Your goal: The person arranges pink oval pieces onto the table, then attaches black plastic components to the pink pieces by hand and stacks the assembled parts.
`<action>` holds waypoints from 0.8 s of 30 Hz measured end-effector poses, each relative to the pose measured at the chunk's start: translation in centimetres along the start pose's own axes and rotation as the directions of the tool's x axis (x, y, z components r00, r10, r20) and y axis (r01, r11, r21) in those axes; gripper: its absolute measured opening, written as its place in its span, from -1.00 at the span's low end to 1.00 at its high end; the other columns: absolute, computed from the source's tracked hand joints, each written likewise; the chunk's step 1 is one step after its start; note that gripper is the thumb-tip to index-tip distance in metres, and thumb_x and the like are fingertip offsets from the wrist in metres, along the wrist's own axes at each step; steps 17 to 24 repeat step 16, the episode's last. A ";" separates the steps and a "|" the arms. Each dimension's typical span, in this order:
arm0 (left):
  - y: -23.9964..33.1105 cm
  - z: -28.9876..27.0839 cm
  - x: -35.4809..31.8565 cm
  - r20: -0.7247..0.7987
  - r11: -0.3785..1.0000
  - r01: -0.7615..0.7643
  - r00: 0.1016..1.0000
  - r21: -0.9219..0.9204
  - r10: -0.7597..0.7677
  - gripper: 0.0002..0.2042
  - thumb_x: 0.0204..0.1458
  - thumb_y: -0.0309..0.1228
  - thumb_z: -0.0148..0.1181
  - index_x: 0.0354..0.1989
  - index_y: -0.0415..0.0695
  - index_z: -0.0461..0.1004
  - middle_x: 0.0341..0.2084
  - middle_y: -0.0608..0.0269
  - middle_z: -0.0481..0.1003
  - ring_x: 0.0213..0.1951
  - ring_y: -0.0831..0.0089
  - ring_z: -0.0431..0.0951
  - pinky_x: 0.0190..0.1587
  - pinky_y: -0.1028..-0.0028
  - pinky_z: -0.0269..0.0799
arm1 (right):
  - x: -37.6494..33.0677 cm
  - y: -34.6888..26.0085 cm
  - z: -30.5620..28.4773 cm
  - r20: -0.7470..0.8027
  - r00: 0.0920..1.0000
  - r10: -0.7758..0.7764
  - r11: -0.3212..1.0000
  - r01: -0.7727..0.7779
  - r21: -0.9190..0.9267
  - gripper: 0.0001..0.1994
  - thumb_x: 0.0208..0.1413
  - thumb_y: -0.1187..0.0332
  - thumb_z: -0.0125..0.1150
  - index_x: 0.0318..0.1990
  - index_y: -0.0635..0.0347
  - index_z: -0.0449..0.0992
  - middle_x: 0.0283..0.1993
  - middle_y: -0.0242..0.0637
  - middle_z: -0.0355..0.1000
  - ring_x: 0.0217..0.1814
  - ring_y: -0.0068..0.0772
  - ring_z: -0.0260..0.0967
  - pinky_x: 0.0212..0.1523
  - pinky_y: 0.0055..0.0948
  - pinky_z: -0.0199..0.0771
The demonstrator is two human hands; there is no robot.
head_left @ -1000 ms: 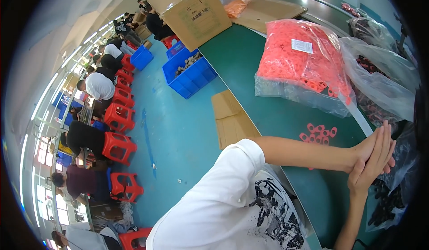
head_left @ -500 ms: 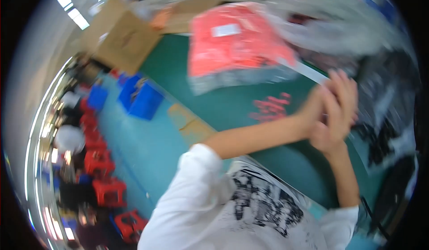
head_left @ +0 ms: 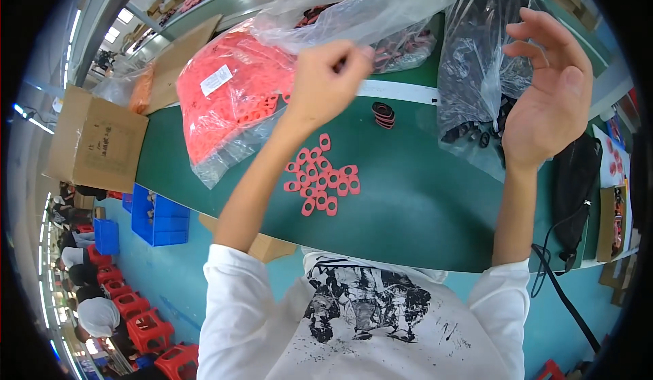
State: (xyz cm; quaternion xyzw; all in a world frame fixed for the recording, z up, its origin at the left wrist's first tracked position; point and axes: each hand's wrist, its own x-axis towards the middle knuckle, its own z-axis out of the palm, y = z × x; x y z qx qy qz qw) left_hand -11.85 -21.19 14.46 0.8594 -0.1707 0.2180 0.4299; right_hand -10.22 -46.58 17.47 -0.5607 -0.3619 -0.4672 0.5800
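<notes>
Head view: red rubber rings [head_left: 320,176] lie loose in a cluster on the green table [head_left: 422,217], close in, likely for easy picking. Above them the left hand [head_left: 326,84] pinches the clear plastic bag [head_left: 381,6]; the right hand [head_left: 551,94] hovers raised, fingers spread wide, beside the bag of black rings [head_left: 476,67].

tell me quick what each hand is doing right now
Left hand: fingers closed, pinching the edge of the clear bag.
Right hand: open, fingers spread, holding nothing, beside the bag of black parts.
</notes>
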 end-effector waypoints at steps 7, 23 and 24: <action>-4.4 3.1 -0.4 0.596 0.851 -0.430 0.782 0.302 0.183 -0.38 -0.27 -0.04 0.48 -0.03 -0.10 0.45 -0.33 0.11 0.46 -0.29 0.06 0.57 -0.25 0.17 0.48 | -0.8 0.3 1.9 0.092 0.995 0.040 0.996 -0.033 -0.078 -0.60 0.34 0.29 -0.24 0.01 0.48 0.43 -0.04 -0.01 0.49 -0.14 -0.32 0.46 -0.19 -0.43 0.46; -8.1 4.8 0.5 0.868 0.746 -0.562 0.494 0.356 -0.041 -0.30 -0.20 -0.12 0.40 0.20 0.06 0.32 -0.12 0.00 0.50 -0.13 0.01 0.57 -0.15 0.11 0.51 | -2.2 3.3 4.2 0.298 0.863 0.409 0.912 -0.370 -0.180 -0.69 0.37 0.32 -0.13 0.08 0.29 0.48 -0.18 -0.22 0.53 -0.25 -0.55 0.43 -0.21 -0.61 0.41; -8.1 4.8 0.5 0.868 0.746 -0.562 0.494 0.356 -0.041 -0.30 -0.20 -0.12 0.40 0.20 0.06 0.32 -0.12 0.00 0.50 -0.13 0.01 0.57 -0.15 0.11 0.51 | -2.2 3.3 4.2 0.298 0.863 0.409 0.912 -0.370 -0.180 -0.69 0.37 0.32 -0.13 0.08 0.29 0.48 -0.18 -0.22 0.53 -0.25 -0.55 0.43 -0.21 -0.61 0.41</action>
